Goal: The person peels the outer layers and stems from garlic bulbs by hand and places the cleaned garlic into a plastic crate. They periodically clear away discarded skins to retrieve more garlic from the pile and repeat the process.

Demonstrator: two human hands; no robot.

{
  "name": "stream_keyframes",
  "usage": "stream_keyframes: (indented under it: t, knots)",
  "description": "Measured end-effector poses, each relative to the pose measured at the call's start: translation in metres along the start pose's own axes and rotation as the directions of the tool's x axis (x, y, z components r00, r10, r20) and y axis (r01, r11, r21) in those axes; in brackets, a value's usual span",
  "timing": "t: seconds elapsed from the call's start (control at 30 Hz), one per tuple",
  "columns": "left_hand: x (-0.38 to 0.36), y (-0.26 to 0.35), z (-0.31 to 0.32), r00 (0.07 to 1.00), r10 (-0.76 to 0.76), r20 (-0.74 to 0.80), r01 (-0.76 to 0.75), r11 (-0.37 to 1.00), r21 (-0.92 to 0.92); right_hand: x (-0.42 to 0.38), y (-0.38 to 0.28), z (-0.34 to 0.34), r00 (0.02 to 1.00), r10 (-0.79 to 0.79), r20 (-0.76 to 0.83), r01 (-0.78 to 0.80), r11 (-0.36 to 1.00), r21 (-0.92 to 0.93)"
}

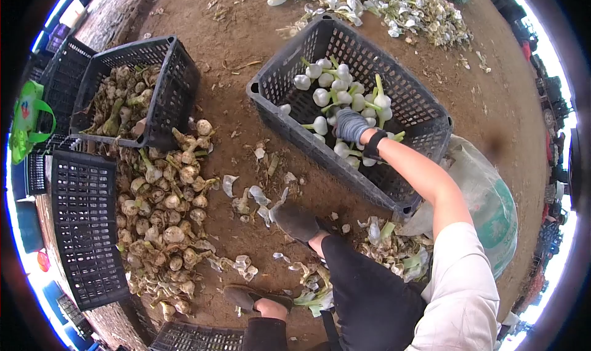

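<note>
Green print is showing on one whitish sack (474, 185) at the right of the frame, its letters sitting too small to read. The gloved right hand (353, 127) is resting among pale garlic bulbs (343, 97) in a black crate (406, 102) at upper centre; bulbs are lying on both sides of it. Its fingers are curling downward, and I cannot tell whether they are pinching one. Well over a dozen pale bulbs are overlapping there. One soiled heap (173, 234) is spreading at left, and two shoes (298, 222) are standing at lower centre.
</note>
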State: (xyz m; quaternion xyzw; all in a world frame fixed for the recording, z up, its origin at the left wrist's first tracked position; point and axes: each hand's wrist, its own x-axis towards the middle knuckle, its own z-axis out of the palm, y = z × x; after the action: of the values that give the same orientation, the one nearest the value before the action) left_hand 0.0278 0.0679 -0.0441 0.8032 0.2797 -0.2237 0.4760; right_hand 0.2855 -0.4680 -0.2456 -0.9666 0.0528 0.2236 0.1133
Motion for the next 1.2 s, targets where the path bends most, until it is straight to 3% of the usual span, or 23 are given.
stream_keyframes:
  t: [0.2,0.27,0.3,0.4,0.43,0.47,0.5,0.53,0.6,0.67,0.7,0.73,0.77,0.8,0.87,0.9,0.93,1.0,1.03,1.07,1.13,1.2]
  knots:
    - [-0.005,-0.015,-0.023,0.99,0.087,-0.114,-0.083,0.996,0.037,-0.01,0.029,-0.007,0.998,-0.022,0.054,0.017,0.996,0.086]
    - [-0.004,-0.022,-0.036,0.955,0.232,-0.183,-0.207,0.967,0.145,-0.01,0.027,-0.006,0.998,-0.059,0.034,0.057,0.996,0.068]
    - [-0.003,-0.028,-0.044,0.912,0.36,-0.196,-0.302,0.914,0.272,-0.003,0.038,0.008,0.994,-0.111,-0.014,0.111,0.96,0.257]
    - [0.0,-0.026,-0.052,0.775,0.609,-0.168,-0.457,0.724,0.518,0.023,0.069,0.034,0.97,-0.236,-0.063,0.242,0.899,0.365]
    - [0.003,-0.019,-0.047,0.826,0.508,-0.244,-0.419,0.844,0.335,0.028,0.073,0.041,0.92,-0.344,-0.189,0.39,0.86,0.33]
    - [0.006,-0.005,-0.039,0.862,0.397,-0.315,-0.374,0.918,0.132,0.027,0.06,0.031,0.917,-0.353,-0.187,0.396,0.858,0.327]
    - [0.012,0.009,-0.032,0.925,0.145,-0.351,-0.253,0.924,-0.286,0.023,0.037,0.01,0.97,-0.221,0.098,0.215,0.974,0.071]
    - [0.018,0.01,-0.034,0.923,0.138,-0.359,-0.25,0.924,-0.29,0.021,0.022,0.0,0.946,0.0,0.323,0.081,0.968,-0.238]
    - [0.031,0.007,-0.041,0.949,0.191,-0.251,-0.262,0.92,-0.291,0.024,0.027,0.003,0.959,-0.058,0.277,0.114,0.975,-0.193]
    - [0.036,0.022,-0.027,0.937,0.183,-0.298,-0.283,0.898,-0.337,0.033,0.046,0.007,0.974,-0.221,0.056,0.202,0.949,0.242]
    - [0.04,0.021,-0.027,0.956,0.175,-0.235,-0.249,0.907,-0.338,0.033,0.049,0.002,0.982,-0.148,0.116,0.128,0.977,0.168]
    - [0.043,0.015,-0.026,0.972,0.164,-0.171,-0.214,0.916,-0.339,-0.008,0.013,-0.038,0.972,-0.16,0.169,0.014,0.767,0.642]
    - [0.048,0.001,-0.031,0.984,0.152,-0.089,-0.175,0.906,-0.386,-0.021,0.005,-0.044,0.98,-0.148,0.133,-0.023,0.581,0.813]
    - [0.049,0.0,-0.028,0.984,0.149,-0.094,-0.174,0.901,-0.398,-0.03,0.001,-0.05,0.987,-0.125,0.1,-0.05,0.355,0.933]
    - [0.051,0.01,-0.013,0.979,0.188,-0.085,-0.206,0.901,-0.382,-0.048,0.001,-0.072,0.949,-0.275,0.152,-0.161,-0.013,0.987]
    - [0.053,0.011,-0.005,0.981,0.189,-0.053,-0.192,0.863,-0.468,-0.059,-0.009,-0.083,0.944,-0.294,0.148,-0.182,-0.091,0.979]
    - [0.054,0.015,0.003,0.98,0.19,-0.059,-0.195,0.857,-0.477,-0.069,-0.021,-0.096,0.925,-0.361,0.117,-0.161,-0.095,0.982]
    - [0.055,0.027,0.019,0.984,0.164,0.072,-0.083,0.771,-0.631,-0.099,-0.075,-0.116,0.986,-0.147,0.085,-0.102,-0.11,0.989]
    - [0.059,0.027,0.028,0.972,0.166,0.169,0.009,0.686,-0.728,-0.105,-0.09,-0.122,0.943,-0.323,0.076,-0.1,-0.058,0.993]
    - [0.065,0.026,0.038,0.953,0.174,0.248,0.104,0.581,-0.807,-0.106,-0.102,-0.126,0.814,-0.575,0.09,-0.103,0.009,0.995]
    - [0.068,0.039,0.056,0.858,0.298,0.418,0.298,0.374,-0.878,-0.117,-0.159,-0.122,0.753,-0.619,0.223,-0.047,0.287,0.957]
    - [0.069,0.031,0.073,0.75,0.452,0.483,0.427,0.227,-0.875,-0.152,-0.234,-0.105,0.668,-0.695,0.266,0.126,0.458,0.88]
